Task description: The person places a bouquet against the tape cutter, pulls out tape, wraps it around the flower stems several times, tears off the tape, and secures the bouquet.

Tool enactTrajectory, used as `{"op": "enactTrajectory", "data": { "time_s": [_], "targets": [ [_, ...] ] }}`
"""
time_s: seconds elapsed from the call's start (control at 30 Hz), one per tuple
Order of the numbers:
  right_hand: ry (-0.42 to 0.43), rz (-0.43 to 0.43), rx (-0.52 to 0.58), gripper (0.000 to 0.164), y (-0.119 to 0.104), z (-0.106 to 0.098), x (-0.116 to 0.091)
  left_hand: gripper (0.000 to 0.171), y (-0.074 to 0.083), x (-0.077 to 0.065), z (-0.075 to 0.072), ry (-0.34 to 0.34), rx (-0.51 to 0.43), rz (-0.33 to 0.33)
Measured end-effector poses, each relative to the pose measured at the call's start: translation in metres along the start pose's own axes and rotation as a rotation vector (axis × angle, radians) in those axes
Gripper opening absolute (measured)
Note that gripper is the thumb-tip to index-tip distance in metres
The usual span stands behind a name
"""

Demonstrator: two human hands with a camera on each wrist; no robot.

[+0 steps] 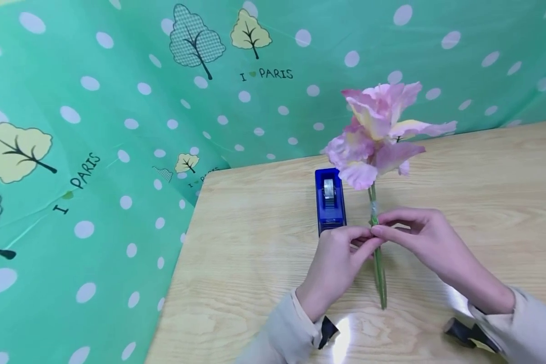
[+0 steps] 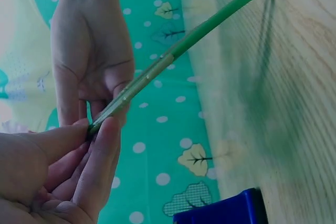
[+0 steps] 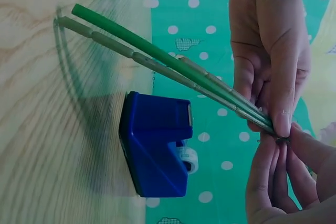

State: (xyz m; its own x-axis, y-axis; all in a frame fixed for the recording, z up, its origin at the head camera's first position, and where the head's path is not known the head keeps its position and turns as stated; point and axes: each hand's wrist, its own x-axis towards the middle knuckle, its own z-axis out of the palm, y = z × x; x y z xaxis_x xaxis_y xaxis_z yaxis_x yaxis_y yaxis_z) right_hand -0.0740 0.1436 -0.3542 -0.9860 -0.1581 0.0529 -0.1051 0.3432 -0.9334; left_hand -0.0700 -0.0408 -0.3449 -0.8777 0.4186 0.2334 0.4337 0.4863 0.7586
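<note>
Pink artificial flowers (image 1: 377, 136) stand in a bunch above both hands, their green stems (image 1: 379, 278) running down between the fingers. My left hand (image 1: 338, 263) pinches the stems between thumb and fingers. Right beside it, my right hand (image 1: 429, 237) pinches the same stems slightly higher, the two thumbs almost meeting. A shiny, clear band (image 1: 374, 206) wraps the stems just above the fingers. In the right wrist view, several stem ends (image 3: 79, 11) of differing lengths stick out past the hands. Behind the left hand is a blue tape dispenser (image 1: 331, 202) with a roll of tape (image 3: 189, 160).
The wood-grain table (image 1: 236, 253) extends to both sides of the hands. A green dotted cloth (image 1: 132, 101) printed with trees hangs behind it and along its left. Black straps (image 1: 464, 333) show near the cuffs.
</note>
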Motion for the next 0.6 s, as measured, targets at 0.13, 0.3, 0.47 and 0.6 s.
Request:
{"op": "enactTrajectory", "data": {
  "time_s": [0.13,0.3,0.47,0.6],
  "targets": [
    [0.047,0.033,-0.021,0.028,0.003,-0.007,-0.003,0.015,0.002,0.001,0.007,-0.042,-0.074,-0.065],
    [0.062,0.072,-0.040,0.031,0.009,-0.021,-0.007,0.016,0.007,0.004,0.016,-0.067,-0.100,-0.093],
    [0.055,0.081,-0.065,0.031,0.017,-0.033,-0.010,0.015,0.013,0.009,0.024,-0.079,-0.074,-0.099],
    [0.074,0.060,-0.086,0.028,0.027,-0.044,-0.015,0.013,0.020,0.014,0.035,-0.097,0.014,-0.079]
  ]
}}
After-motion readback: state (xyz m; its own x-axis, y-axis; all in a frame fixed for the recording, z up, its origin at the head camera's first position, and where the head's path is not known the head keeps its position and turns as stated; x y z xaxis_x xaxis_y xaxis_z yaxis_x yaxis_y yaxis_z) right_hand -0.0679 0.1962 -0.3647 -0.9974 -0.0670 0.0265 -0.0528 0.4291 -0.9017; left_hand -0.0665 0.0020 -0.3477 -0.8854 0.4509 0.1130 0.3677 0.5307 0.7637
